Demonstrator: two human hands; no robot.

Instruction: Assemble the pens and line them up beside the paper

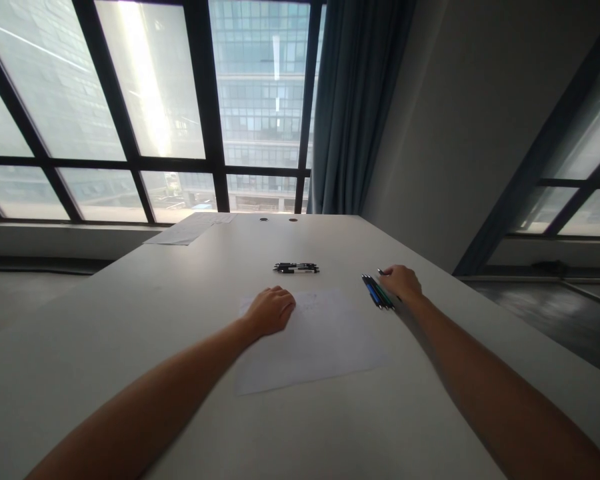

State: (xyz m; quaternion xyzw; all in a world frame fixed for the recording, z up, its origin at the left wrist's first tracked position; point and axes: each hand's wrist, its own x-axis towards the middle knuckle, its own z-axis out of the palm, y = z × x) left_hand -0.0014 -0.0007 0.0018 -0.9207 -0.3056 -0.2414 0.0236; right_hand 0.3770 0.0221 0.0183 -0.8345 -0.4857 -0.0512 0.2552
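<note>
Tabletop (105, 313): broad bare stretch left of the left hand (271, 311), room for a low pass. That hand rests on the upper-left part of the paper (310, 360), blocking travel there. Paper itself lies flat, little hindrance. Open lane between the black pens (297, 268) and the blue and green pens (377, 291), running toward the far end. Right hand (403, 280), fingers at a pen (381, 272), obstructs just right of the coloured row.

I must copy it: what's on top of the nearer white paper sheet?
The bare left hand rests on the nearer white paper sheet; faint marks show near its far edge. Anything beneath the hand is hidden.
</note>
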